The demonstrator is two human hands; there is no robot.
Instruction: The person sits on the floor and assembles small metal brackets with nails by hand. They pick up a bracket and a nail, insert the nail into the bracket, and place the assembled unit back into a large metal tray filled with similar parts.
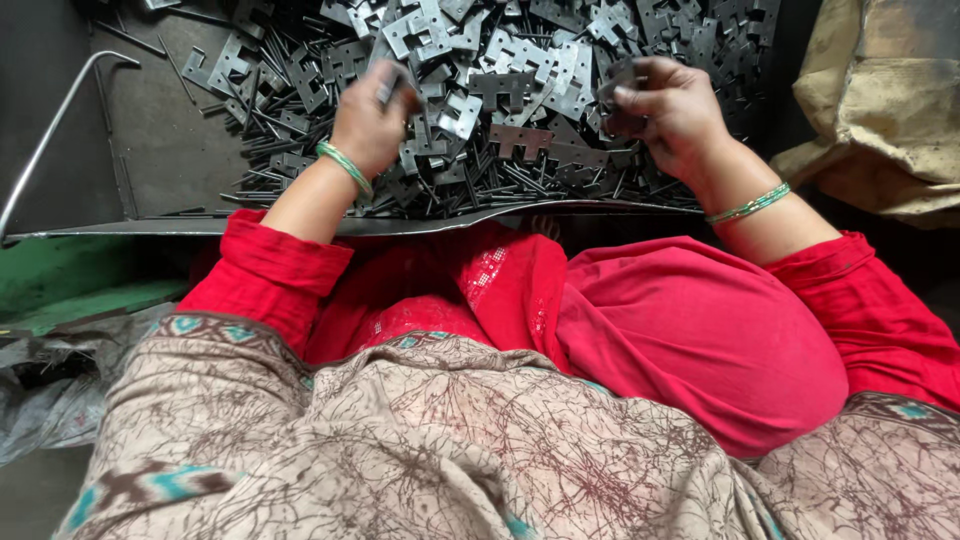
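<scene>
Left hand (372,120) closed on a metal piece; right hand (665,105) pinches stamped plates. Both over the plate heap (520,90). Tan sack (880,110) right of heap; bare tray floor (165,150) left.

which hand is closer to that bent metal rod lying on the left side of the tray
Left. The left hand is over the pile of flat metal plates, right of the bent rod across bare tray. The right hand is farther right, beyond the left.
</scene>
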